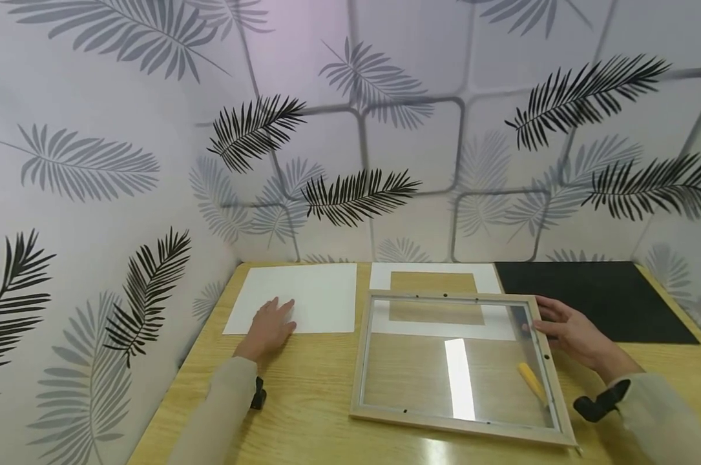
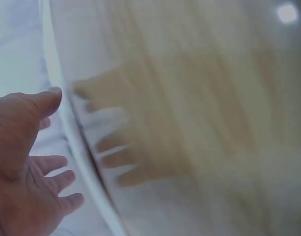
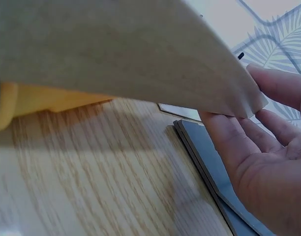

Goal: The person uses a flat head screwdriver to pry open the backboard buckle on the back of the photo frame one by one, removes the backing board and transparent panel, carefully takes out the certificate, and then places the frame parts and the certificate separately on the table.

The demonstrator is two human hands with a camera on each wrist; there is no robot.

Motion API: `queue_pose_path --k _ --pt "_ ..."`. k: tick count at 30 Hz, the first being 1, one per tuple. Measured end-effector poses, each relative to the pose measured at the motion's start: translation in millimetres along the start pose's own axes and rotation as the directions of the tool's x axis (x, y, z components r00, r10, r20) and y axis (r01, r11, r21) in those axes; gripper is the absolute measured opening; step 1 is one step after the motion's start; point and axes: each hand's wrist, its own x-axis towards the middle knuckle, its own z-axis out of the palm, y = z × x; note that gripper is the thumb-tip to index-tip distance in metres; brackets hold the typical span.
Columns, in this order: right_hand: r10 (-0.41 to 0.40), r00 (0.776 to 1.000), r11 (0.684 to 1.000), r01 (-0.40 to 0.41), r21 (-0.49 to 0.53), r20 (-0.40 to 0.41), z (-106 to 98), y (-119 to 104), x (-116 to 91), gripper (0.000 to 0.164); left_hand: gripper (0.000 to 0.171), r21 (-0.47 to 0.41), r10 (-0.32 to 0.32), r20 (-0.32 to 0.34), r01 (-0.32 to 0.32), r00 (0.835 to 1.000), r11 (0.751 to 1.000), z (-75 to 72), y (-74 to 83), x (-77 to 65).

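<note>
My right hand [image 1: 579, 336] grips the upper right corner of a pale wooden picture frame [image 1: 460, 423], thumb and fingers on either side of its edge in the right wrist view. The frame holds a clear pane [image 1: 408, 381] with a bright reflection across it, and small dark fasteners dot its border. My left hand [image 1: 271, 326] is over the near edge of a white sheet [image 1: 318, 297], its fingers spread and holding nothing. In the left wrist view the same hand [image 2: 22, 162] shows loose fingers, apart from one another.
Behind the frame lies a white mat [image 1: 379, 278] with a rectangular window. A stack of black boards [image 1: 600, 297] is at the back right. A yellow-handled tool [image 1: 533, 381] shows through the pane. The patterned wall [image 1: 408, 226] borders the table's back edge.
</note>
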Motion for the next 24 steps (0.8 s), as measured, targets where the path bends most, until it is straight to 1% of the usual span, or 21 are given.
queue_pose_path --k 2,4,5,6,7,8,9,11,12,13,15,16,17,18,19,20,21,22,24 --pt "-0.001 1.0 1.0 0.001 0.027 -0.004 -1.1 -0.1 -1.1 0.083 0.047 -0.024 0.025 0.002 -0.025 1.0 0.999 -2.8 24.5 1.5" --pt "-0.008 1.0 0.998 0.008 0.066 -0.001 -2.4 0.2 -2.2 0.082 0.046 -0.106 0.061 0.039 -0.057 0.997 0.993 -5.1 53.0 1.7" --pt "-0.014 1.0 0.996 0.014 0.086 0.002 -2.8 0.5 -2.8 0.082 0.046 -0.17 0.081 0.07 -0.068 0.994 0.983 -5.9 67.5 1.1" --pt "-0.021 1.0 0.994 0.02 0.103 0.008 -2.9 0.6 -3.4 0.082 0.047 -0.246 0.099 0.104 -0.071 0.99 0.967 -6.4 81.4 0.2" --pt "-0.026 1.0 0.993 0.025 0.118 0.01 -2.4 0.6 -3.9 0.081 0.049 -0.326 0.11 0.138 -0.06 0.984 0.943 -5.6 93.6 -0.6" --pt "-0.034 0.999 0.991 0.032 0.134 0.019 -1.6 0.6 -4.4 0.081 0.051 -0.405 0.115 0.171 -0.037 0.979 0.914 -4.4 104.5 -1.4" --pt "-0.041 0.999 0.989 0.037 0.146 0.025 -0.4 0.5 -4.8 0.08 0.053 -0.48 0.114 0.197 -0.006 0.974 0.877 -2.5 113.6 -1.7" --pt "-0.043 0.999 0.987 0.038 0.159 0.029 3.3 -0.4 -5.4 0.078 0.056 -0.615 0.084 0.236 0.082 0.968 0.784 2.4 126.3 -1.1" --pt "-0.045 0.999 0.987 0.04 0.158 0.029 5.4 -1.1 -5.6 0.078 0.056 -0.666 0.061 0.247 0.123 0.967 0.735 5.0 130.2 0.0" --pt "-0.041 0.999 0.986 0.037 0.16 0.024 7.5 -1.9 -5.6 0.078 0.056 -0.725 0.043 0.257 0.163 0.966 0.669 7.9 132.5 1.5" --pt "-0.039 0.999 0.988 0.035 0.151 0.021 11.4 -3.6 -5.6 0.078 0.051 -0.821 0.003 0.281 0.239 0.96 0.518 12.0 134.6 4.8" --pt "-0.035 0.999 0.989 0.033 0.142 0.016 13.3 -4.6 -5.5 0.078 0.049 -0.858 -0.012 0.297 0.272 0.955 0.435 13.6 134.4 6.5" --pt "-0.035 0.999 0.991 0.033 0.13 0.013 14.9 -5.4 -5.2 0.079 0.047 -0.884 -0.021 0.309 0.296 0.951 0.363 15.4 133.7 8.3" --pt "-0.032 0.999 0.993 0.031 0.118 0.01 16.6 -6.4 -5.1 0.079 0.045 -0.902 -0.03 0.322 0.316 0.946 0.295 16.6 133.1 10.0" --pt "-0.026 1.0 0.994 0.025 0.107 0.008 18.3 -7.3 -4.6 0.079 0.044 -0.915 -0.032 0.329 0.328 0.944 0.234 17.6 131.9 11.2" --pt "-0.024 1.0 0.996 0.023 0.088 0.007 20.1 -8.2 -4.3 0.079 0.043 -0.921 -0.042 0.338 0.34 0.94 0.192 18.3 131.2 12.8" --pt "-0.019 1.0 0.997 0.019 0.07 0.004 21.8 -8.9 -3.9 0.079 0.042 -0.925 -0.046 0.341 0.343 0.939 0.162 18.8 130.3 14.3" --pt "-0.017 1.0 0.999 0.017 0.052 0.008 23.4 -9.4 -3.2 0.079 0.041 -0.928 -0.047 0.343 0.346 0.938 0.137 19.1 129.6 15.8" --pt "-0.007 1.0 1.0 0.008 -0.012 0.012 26.6 -10.0 -2.0 0.08 0.039 -0.931 -0.059 0.345 0.349 0.937 0.102 18.8 128.2 18.9"
